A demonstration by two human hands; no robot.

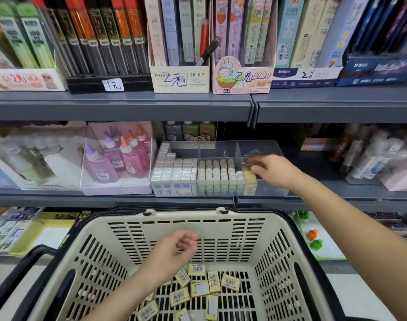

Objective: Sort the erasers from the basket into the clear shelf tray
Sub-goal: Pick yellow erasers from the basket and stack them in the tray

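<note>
Several glue bottles [126,156] stand left of the clear tray [262,147], basket [186,214] below.

The basket [186,215] was of matt cream plastic. The tray [260,149] was clear, glossy plastic, and the shelf [119,105] looked like smooth grey metal.

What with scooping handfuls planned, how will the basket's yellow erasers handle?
Probably light and stiff: the erasers are small flat blocks. Unlikely to roll, since they lie flat on the basket floor.
</note>
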